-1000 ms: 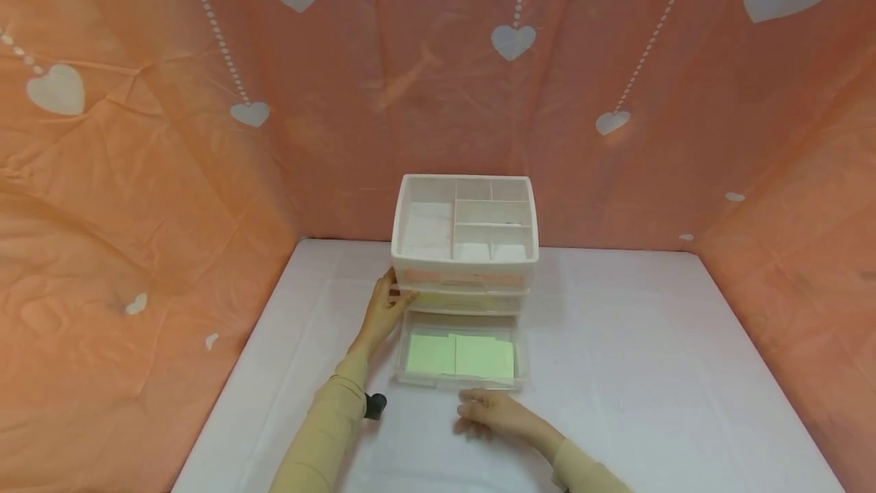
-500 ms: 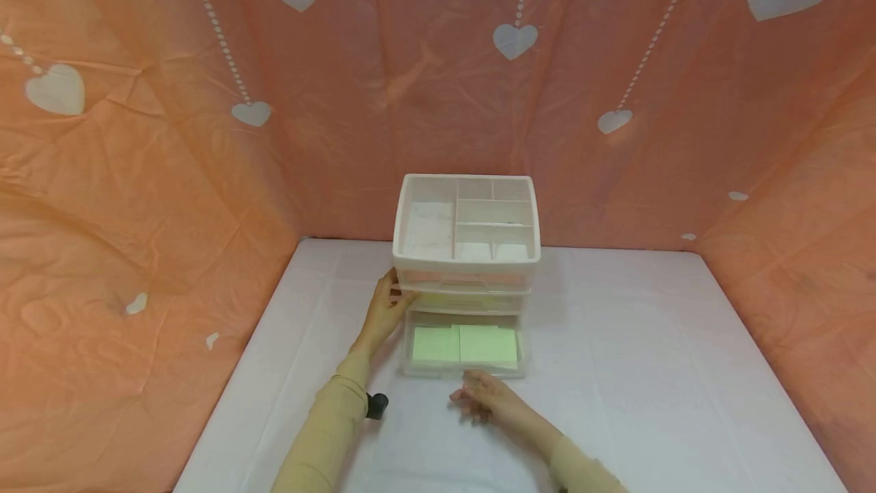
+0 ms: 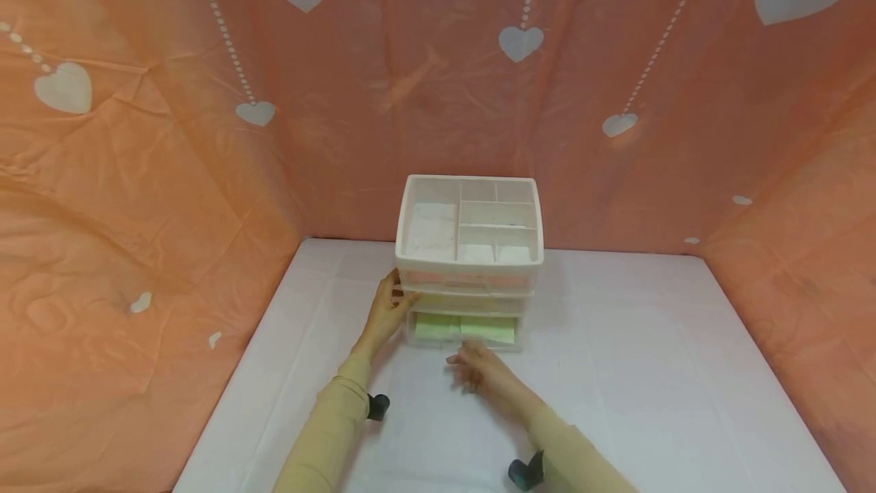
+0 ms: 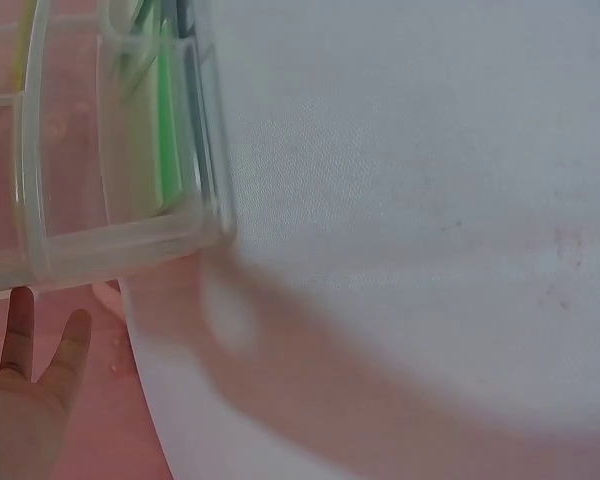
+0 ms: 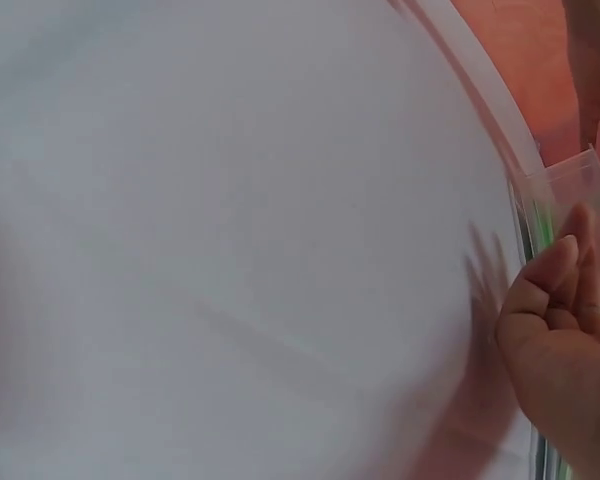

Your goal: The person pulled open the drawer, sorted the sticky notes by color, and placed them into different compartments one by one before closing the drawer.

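On the white tabletop [image 3: 616,371], the left hand [image 3: 386,310], fingers spread, is bracing the drawer unit [image 3: 469,249]; the right hand's [image 3: 479,373] loosely curled fingers are touching the nearly closed bottom drawer [image 3: 465,329]. Uneven pressure could jam it.

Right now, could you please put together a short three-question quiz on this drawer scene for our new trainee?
1. True or false: the bottom drawer is pulled fully out.
2. Which hand rests on the organizer's left side? A) left hand B) right hand
3. Fill in: the papers seen in the bottom drawer are light ____.

Key
1. False: only a short front part sticks out.
2. A; the right hand is at the drawer's front.
3. Green.
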### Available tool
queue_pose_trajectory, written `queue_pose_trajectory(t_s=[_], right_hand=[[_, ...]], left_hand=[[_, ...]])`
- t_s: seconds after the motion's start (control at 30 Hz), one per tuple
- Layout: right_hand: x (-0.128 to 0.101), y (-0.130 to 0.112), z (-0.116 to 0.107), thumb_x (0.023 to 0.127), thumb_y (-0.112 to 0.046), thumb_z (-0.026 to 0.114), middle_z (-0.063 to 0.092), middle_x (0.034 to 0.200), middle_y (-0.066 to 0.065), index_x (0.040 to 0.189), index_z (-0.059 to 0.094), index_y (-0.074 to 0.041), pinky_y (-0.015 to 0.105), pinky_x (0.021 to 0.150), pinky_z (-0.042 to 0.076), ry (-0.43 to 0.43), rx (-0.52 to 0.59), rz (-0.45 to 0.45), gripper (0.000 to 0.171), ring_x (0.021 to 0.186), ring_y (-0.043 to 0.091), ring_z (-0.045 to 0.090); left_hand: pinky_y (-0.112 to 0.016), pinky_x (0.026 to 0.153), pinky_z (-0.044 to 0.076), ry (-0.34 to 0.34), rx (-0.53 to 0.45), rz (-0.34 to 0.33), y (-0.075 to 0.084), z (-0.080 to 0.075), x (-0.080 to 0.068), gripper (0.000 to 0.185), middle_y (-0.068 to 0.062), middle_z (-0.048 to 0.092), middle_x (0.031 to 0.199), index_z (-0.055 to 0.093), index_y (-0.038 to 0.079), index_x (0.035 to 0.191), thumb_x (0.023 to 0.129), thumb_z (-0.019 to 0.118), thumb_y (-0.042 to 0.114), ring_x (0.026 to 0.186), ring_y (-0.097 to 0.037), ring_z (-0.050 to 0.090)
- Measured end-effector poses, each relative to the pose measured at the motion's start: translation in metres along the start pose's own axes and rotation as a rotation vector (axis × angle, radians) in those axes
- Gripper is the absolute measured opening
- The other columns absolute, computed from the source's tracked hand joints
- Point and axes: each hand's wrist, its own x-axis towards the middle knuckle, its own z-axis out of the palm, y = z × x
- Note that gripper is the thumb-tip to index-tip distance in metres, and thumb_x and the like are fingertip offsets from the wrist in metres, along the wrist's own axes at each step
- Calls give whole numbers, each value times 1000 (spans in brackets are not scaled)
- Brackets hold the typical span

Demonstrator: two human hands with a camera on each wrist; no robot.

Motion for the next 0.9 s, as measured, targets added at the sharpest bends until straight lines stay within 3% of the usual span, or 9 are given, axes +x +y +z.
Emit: queue_pose_trajectory(t_s=[0.4,0.7,0.8,0.9], right_hand=[[16,-9,-7,96,-29,50,48,131,17,147,7,0,22,74,43,91,49,3,73,89,9,57],[21,-13,-10,96,-24,50,54,118,10,147,10,0,23,74,45,124,92,8,69,86,11,57],[24,-17,-14,97,-23,49,54,120,13,146,16,1,23,75,46,121,35,17,64,87,11,57],[21,-25,-22,97,-24,49,53,125,21,143,26,2,26,77,48,103,-103,16,58,89,13,58]], left_hand=[[-46,96,42,7,16,18,0,4,0,68,-15,42,132,28,9,144,91,60,35,113,-30,47],[-46,94,45,-2,6,-2,3,6,0,69,-15,40,133,25,11,146,91,60,34,114,-33,49],[-45,93,46,-5,9,-2,4,6,2,72,-15,40,133,23,10,147,91,59,36,115,-34,49],[-46,91,47,-27,17,-4,6,5,1,71,-14,40,133,21,13,148,92,57,36,115,-33,49]])
